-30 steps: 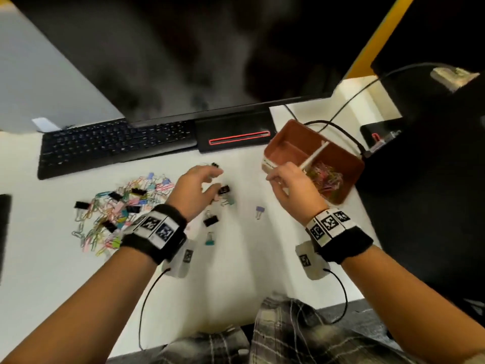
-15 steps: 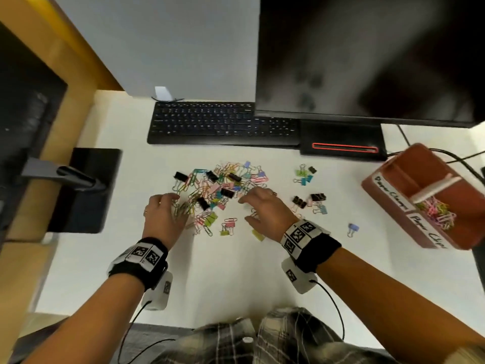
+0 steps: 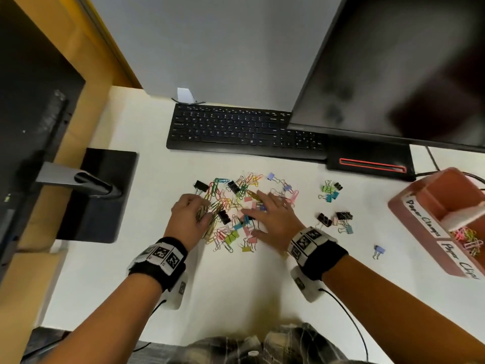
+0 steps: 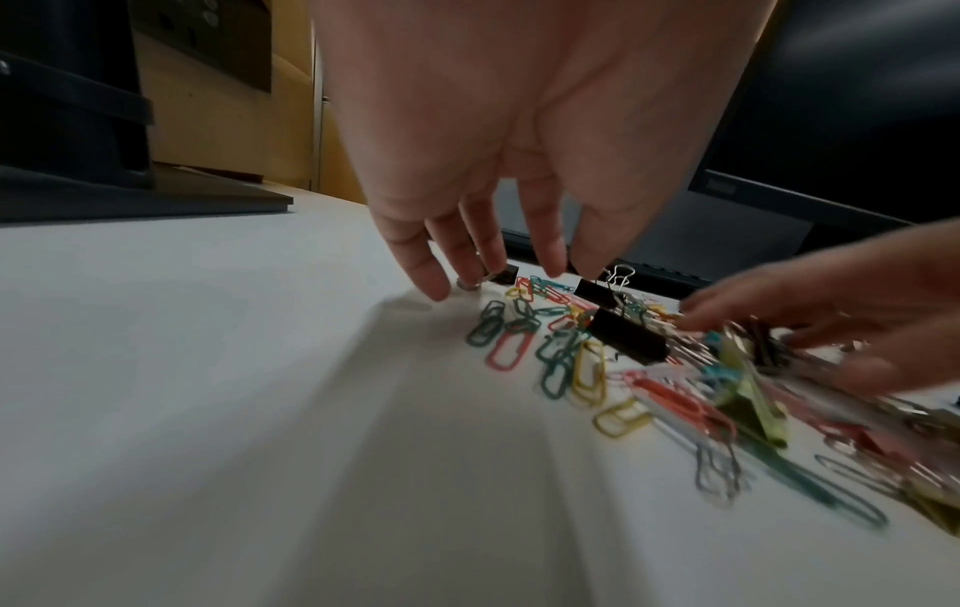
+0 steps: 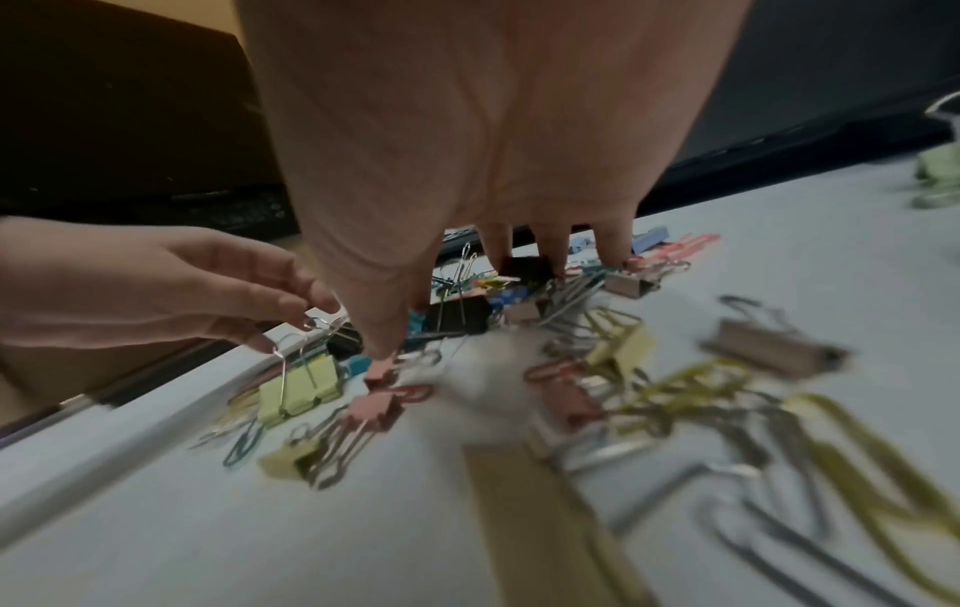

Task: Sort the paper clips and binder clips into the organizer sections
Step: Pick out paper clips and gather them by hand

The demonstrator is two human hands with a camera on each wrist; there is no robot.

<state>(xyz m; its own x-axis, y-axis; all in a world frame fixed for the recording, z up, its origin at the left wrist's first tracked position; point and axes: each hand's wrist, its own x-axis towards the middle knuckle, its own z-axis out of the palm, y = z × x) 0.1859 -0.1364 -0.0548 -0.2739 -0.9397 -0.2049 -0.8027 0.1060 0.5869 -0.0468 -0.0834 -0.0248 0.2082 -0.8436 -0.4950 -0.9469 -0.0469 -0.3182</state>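
A mixed pile of coloured paper clips and binder clips lies on the white desk in front of the keyboard. My left hand reaches down onto the pile's left edge, fingers straight and spread, fingertips among paper clips beside a black binder clip. My right hand lies spread over the pile's right side, fingertips pressing on clips. Neither hand plainly holds anything. The reddish-brown organizer stands at the far right, labelled in two sections; its near section holds coloured paper clips.
Small groups of binder clips and a lone lilac one lie between pile and organizer. A black keyboard and monitor stand behind; a second monitor's stand is on the left.
A second ago my right hand was at the organizer and my left among the separated binder clips. Both have since moved left onto the main pile and pressed further into it.
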